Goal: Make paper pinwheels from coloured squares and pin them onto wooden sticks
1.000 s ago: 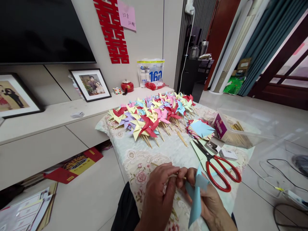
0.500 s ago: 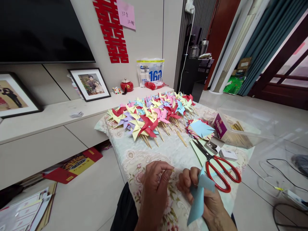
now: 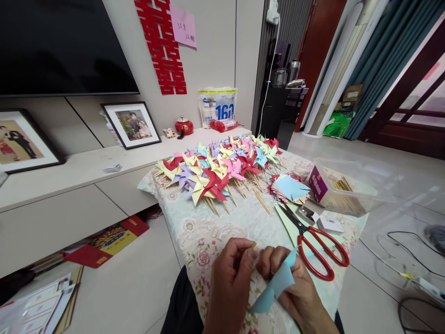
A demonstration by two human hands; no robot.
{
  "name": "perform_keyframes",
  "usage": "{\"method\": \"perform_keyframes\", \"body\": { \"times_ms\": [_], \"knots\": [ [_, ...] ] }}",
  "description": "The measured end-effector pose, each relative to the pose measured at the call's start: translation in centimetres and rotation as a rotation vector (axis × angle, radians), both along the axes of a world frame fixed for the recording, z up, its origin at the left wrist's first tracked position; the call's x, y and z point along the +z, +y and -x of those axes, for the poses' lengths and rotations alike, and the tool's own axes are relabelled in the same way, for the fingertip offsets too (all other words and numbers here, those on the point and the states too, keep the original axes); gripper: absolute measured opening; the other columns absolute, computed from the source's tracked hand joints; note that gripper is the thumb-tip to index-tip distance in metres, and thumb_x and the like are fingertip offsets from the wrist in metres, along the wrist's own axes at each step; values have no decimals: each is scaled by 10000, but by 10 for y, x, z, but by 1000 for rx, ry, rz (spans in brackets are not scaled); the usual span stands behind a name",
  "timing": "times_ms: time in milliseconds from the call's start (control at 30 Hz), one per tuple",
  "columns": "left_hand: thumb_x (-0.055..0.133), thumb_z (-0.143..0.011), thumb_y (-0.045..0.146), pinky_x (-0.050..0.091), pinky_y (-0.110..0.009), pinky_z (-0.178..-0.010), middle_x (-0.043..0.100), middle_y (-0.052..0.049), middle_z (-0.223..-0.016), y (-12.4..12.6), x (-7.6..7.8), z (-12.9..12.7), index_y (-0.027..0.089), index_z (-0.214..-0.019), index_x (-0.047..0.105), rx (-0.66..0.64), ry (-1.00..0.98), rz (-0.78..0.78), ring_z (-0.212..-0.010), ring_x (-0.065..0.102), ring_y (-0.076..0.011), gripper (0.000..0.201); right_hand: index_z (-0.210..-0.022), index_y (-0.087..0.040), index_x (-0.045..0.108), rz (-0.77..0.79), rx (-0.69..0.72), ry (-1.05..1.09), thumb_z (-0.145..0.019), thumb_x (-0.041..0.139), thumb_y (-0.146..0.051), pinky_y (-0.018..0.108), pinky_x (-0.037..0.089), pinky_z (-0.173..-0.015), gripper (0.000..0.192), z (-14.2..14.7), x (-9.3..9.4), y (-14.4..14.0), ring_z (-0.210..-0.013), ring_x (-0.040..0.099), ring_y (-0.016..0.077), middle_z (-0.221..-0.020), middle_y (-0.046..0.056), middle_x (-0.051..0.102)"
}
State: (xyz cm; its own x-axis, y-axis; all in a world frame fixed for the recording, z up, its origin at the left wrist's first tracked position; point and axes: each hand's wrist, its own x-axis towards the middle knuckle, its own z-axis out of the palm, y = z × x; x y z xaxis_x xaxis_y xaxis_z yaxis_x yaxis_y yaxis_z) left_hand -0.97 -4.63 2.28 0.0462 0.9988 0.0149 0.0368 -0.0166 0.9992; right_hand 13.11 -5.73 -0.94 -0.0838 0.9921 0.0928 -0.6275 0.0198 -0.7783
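While the left hand point(image 3: 232, 273) pinches one stick point(image 3: 254, 245), the right hand point(image 3: 299, 291) grips one blue paper point(image 3: 281, 281).

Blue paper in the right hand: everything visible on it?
The light-blue paper looks thin and matte, folded and curled into pointed flaps rather than lying flat. It is gripped in the right hand, which hides part of it. It slants, one end up near the red scissor handles in the picture, the other down toward the person over the flowered tablecloth. Whether the low tip touches the cloth, I can't tell.
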Motion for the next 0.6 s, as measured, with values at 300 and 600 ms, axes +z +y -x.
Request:
{"method": "perform_keyframes", "body": {
  "times_ms": [300, 600],
  "knots": [
    [706, -808, 415, 323, -188, -467, 492, 50, -555, 0, 1, -1, 172, -811, 683, -54, -319, 284, -496, 391, -72, 244, -826, -234, 716, -374, -186, -711, -877, 708, -318, 310, 457, -665, 98, -26, 24, -4, -750, 600, 198, -842, 50, 651],
    [768, -770, 446, 333, -190, -484, 507, 42, -577, -4, -6, -2, 180, -801, 715, -121, -478, 231, -504, 371, -63, 273, -835, -227, 697, -540, -341, -962, -904, 666, -244, 281, 499, -639, 78, -16, 41, -3, -764, 644, 197, -865, 59, 661]
  ]
}}
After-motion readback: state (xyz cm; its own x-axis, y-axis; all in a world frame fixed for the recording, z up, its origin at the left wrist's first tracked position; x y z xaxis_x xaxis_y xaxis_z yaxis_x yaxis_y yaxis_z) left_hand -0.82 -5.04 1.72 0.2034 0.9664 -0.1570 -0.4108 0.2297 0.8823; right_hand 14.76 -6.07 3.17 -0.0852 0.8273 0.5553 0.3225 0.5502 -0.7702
